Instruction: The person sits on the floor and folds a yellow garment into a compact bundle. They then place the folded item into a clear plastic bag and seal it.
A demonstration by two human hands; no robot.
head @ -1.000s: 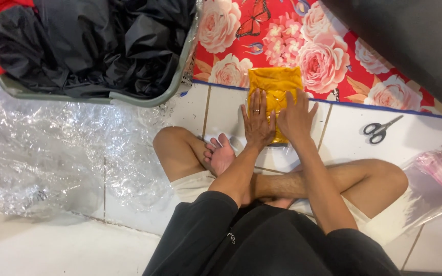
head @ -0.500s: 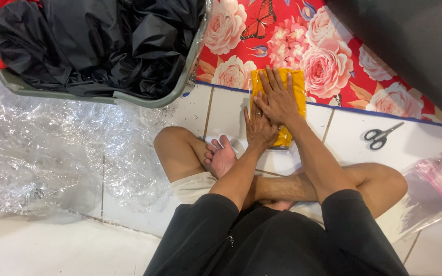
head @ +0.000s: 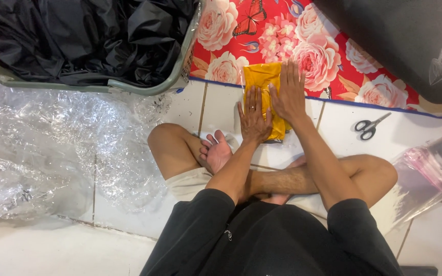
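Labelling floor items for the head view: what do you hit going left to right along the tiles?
Crumpled clear bubble wrap → left hand pressing flat on the yellow package → right hand on the same package → scissors → clear plastic bags.

Left hand (head: 253, 118) flat (fingers together), right hand (head: 288, 94) flat, arms extended

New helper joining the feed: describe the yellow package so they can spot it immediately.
Find the red floral mat at the top of the head view. On its lower edge, half over the white floor tiles, lies the yellow package, pressed flat under the left hand and right hand. It is the only plain yellow item there; the scissors lie apart to its right.
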